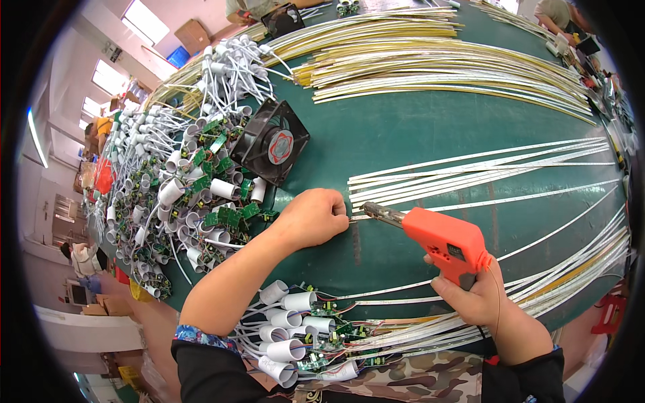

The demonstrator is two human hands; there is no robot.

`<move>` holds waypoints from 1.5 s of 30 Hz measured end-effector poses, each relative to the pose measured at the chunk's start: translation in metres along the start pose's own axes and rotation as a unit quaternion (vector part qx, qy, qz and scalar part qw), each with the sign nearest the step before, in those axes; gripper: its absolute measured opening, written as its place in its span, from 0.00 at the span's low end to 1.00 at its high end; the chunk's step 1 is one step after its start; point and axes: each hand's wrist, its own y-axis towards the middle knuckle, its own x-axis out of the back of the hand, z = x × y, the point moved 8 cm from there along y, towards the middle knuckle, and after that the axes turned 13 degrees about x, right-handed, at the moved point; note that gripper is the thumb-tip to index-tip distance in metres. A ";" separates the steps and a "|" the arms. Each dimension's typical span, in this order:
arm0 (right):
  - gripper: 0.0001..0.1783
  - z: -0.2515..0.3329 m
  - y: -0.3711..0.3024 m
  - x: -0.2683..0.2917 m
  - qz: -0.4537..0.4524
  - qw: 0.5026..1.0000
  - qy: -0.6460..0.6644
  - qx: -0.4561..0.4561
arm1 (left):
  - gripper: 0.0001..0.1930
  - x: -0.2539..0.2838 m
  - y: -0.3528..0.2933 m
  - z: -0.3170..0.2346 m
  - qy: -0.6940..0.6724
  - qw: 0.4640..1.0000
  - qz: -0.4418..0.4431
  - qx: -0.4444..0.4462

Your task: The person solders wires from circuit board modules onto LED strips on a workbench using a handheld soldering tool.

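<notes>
White strips (437, 185) lie in a loose row across the green tabletop (390, 127), with no boards visible at their left ends, so they look like work left to do; the large bundles of strips (430, 67) farther back seem untouched too. Along the person's side of the table, a sheaf of wired strips (571, 269) runs to circuit boards (312, 363) and white cylindrical housings (285, 349), and I judge that batch done, or nearly so. Far more housings with boards (225, 188) are heaped at the left beside a black fan (269, 134), so most of the job appears to remain. 1 strip (524, 195) is apparently in hand: it lies flat, a little apart from the loose row, its left end just beside the fingertips of the left hand (316, 218). Those fingers are curled together, but what they pinch is hidden, so I cannot tell whether it is strip or wire. The right hand (480, 299) is wrapped round the handle of an orange-red soldering gun (443, 235), whose metal tip points left, near that same end; whether they touch cannot be made out.
</notes>
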 end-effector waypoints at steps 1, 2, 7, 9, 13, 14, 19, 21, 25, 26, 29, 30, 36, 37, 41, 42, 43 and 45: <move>0.22 -0.002 -0.001 0.001 -0.001 1.000 0.001 -0.006 | 0.08 0.000 0.000 -0.001 0.000 1.000 0.000 0.002; 0.23 -0.004 -0.003 0.002 -0.002 1.000 0.002 -0.012 | 0.08 0.000 0.000 -0.001 0.000 1.000 0.000 0.005; 0.24 -0.004 -0.004 0.005 -0.003 1.000 0.004 -0.023 | 0.09 -0.001 -0.001 -0.002 0.011 1.000 0.011 0.012; 0.24 -0.005 -0.004 0.005 0.004 0.999 0.003 -0.034 | 0.09 -0.001 -0.002 0.000 0.008 1.000 0.010 0.012; 0.25 -0.004 -0.001 0.009 -0.014 1.000 0.020 -0.014 | 0.08 -0.004 -0.001 0.006 -0.061 0.998 0.036 0.003; 0.26 -0.002 0.000 0.009 -0.010 1.000 0.019 0.000 | 0.08 -0.005 -0.001 0.009 -0.116 0.992 0.058 0.001; 0.28 -0.004 0.000 0.009 -0.018 0.999 0.024 -0.024 | 0.08 -0.003 -0.006 0.004 -0.104 0.991 0.043 -0.079; 0.28 -0.006 -0.001 0.007 -0.024 0.998 0.037 -0.042 | 0.08 -0.005 -0.007 0.003 -0.102 0.989 0.041 -0.097; 0.29 -0.005 0.002 0.006 -0.039 0.997 0.068 -0.027 | 0.05 -0.003 -0.012 -0.004 -0.048 0.990 -0.017 -0.130; 0.30 -0.004 0.002 0.006 -0.038 0.996 0.074 -0.028 | 0.05 -0.001 -0.015 -0.006 -0.026 0.988 -0.046 -0.144; 0.30 -0.004 0.001 0.006 -0.029 0.997 0.061 -0.048 | 0.05 0.004 -0.028 -0.020 0.058 0.961 -0.142 -0.230; 0.30 -0.005 0.001 0.007 -0.030 0.997 0.061 -0.048 | 0.05 0.004 -0.027 -0.020 0.059 0.961 -0.141 -0.230; 0.33 -0.002 0.003 0.007 0.014 0.999 0.027 -0.031 | 0.07 0.007 -0.046 -0.023 0.092 0.900 -0.261 -0.335; 0.33 -0.003 0.003 0.006 0.006 0.999 0.039 -0.019 | 0.08 0.005 -0.047 -0.022 0.087 0.898 -0.251 -0.350; 0.31 -0.008 0.001 0.002 -0.016 0.997 0.070 -0.019 | 0.10 0.000 -0.048 -0.021 0.080 0.891 -0.239 -0.378; 0.31 -0.009 0.000 0.002 -0.015 0.997 0.070 -0.020 | 0.10 0.000 -0.048 -0.020 0.079 0.891 -0.239 -0.377; 0.30 -0.011 -0.001 0.001 -0.006 0.998 0.051 -0.023 | 0.11 0.000 -0.048 -0.020 0.073 0.893 -0.233 -0.378; 0.28 -0.011 -0.001 0.001 0.005 0.999 0.032 -0.026 | 0.11 0.000 -0.047 -0.019 0.066 0.895 -0.227 -0.379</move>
